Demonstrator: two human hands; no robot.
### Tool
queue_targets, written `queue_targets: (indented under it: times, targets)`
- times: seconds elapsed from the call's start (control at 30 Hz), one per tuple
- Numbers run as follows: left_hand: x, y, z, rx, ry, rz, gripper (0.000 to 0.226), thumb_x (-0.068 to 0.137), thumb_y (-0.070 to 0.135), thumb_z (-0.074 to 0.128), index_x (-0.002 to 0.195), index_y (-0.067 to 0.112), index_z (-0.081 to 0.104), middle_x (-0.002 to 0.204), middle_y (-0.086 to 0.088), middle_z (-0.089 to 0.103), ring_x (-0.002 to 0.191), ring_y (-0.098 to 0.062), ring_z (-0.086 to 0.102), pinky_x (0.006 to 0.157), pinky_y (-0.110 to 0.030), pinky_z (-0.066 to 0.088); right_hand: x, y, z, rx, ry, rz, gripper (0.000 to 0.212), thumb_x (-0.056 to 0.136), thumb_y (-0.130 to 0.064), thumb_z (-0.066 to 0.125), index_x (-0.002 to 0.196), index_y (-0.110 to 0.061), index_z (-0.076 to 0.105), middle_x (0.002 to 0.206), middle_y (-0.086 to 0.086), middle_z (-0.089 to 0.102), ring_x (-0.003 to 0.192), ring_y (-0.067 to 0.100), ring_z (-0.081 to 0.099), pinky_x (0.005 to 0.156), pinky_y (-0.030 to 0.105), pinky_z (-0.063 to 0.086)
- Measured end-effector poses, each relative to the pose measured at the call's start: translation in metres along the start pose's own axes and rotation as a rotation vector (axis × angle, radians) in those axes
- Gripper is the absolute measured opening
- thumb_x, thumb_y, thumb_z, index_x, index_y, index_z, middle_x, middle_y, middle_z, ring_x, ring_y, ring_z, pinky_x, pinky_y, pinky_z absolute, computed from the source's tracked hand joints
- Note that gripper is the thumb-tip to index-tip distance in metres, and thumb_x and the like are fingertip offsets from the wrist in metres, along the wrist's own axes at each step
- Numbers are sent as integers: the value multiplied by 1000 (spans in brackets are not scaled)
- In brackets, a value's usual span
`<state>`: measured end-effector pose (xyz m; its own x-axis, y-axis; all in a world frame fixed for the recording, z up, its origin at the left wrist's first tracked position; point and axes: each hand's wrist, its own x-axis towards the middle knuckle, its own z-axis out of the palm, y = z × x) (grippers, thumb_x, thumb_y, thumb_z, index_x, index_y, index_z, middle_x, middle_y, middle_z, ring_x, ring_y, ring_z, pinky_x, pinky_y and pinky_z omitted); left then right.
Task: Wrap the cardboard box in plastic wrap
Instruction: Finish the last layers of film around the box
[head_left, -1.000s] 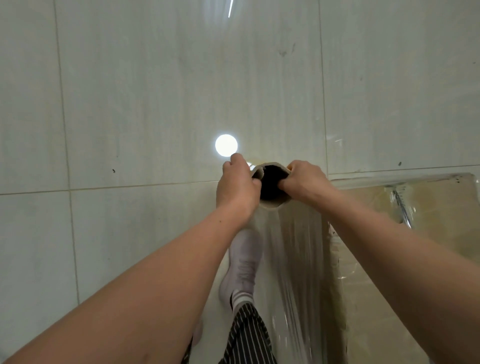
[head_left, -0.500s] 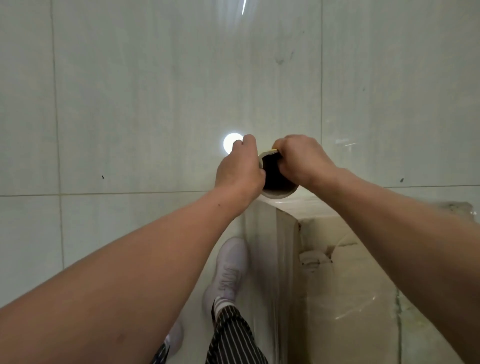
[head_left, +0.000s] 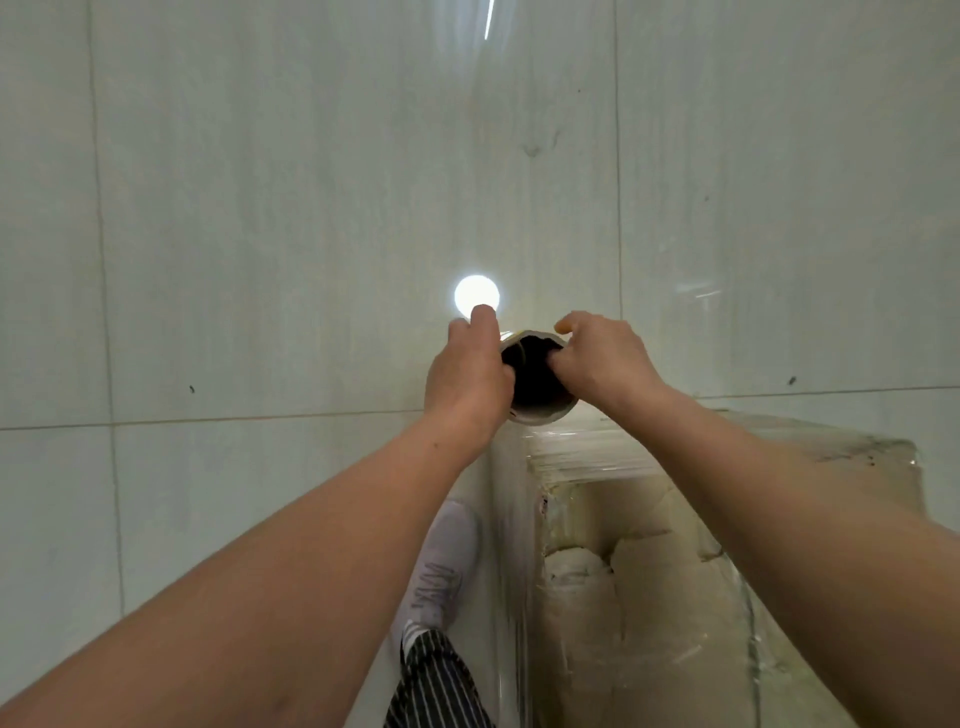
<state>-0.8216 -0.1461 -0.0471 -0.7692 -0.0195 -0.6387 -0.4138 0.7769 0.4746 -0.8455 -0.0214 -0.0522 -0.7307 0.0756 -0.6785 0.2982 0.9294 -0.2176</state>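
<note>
I look straight down the open end of the plastic wrap roll (head_left: 540, 413), a cardboard tube with a dark hollow core, held upright. My left hand (head_left: 467, 379) grips the tube's left rim and my right hand (head_left: 602, 364) grips its right rim, fingers hooked into the core. A clear sheet of plastic wrap (head_left: 511, 545) runs down from the roll along the left side of the cardboard box (head_left: 639, 597). The box stands at lower right, its top and near corner covered in glossy film.
The floor (head_left: 285, 234) is pale glossy tile with grout lines and a round lamp reflection (head_left: 476, 294) just beyond my left hand. My white shoe (head_left: 441, 566) and striped trouser leg (head_left: 436, 686) stand on the floor just left of the box.
Both hands carried the roll around the box's corner. The box now fills more of the lower right, and film lies stretched across its near top edge.
</note>
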Motion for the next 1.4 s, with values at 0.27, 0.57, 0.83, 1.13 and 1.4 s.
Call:
queue_targets:
  times: [0.27,0.57,0.83,1.13,1.4]
  targets:
    - [0,8,3,25,-3,-6,22,88,7,46,110,10,40,101,-6,41,79,-28,49,65,-34,39,-19,12,12,436,-193,298,24,86,-10,49,106,0,58,103,18,65,90,32,64,83,40,55]
    - [21,21,-9,190,-37,75,23,86,3,44,108,10,40,98,-6,42,76,-27,47,58,-32,34,-7,6,5,515,-108,278,20,86,2,42,98,2,59,81,14,58,83,32,60,70,34,48]
    - [19,53,1,138,-118,150,17,91,6,43,106,11,37,98,-3,37,74,-24,45,61,-32,34,-8,36,-13,441,5,301,15,84,-1,44,90,-2,57,86,16,57,78,28,50,54,28,33]
    - [33,74,13,177,-247,171,24,87,6,48,108,10,37,99,-5,38,78,-26,45,61,-33,34,7,58,-33,60,40,126,28,84,-5,45,106,-8,62,103,18,65,97,38,57,79,36,45]
    - [43,80,22,162,-209,120,23,91,7,43,113,10,37,103,-7,39,74,-26,42,61,-32,31,14,63,-32,97,82,187,33,88,-14,47,119,-13,58,111,16,65,104,36,56,84,35,45]
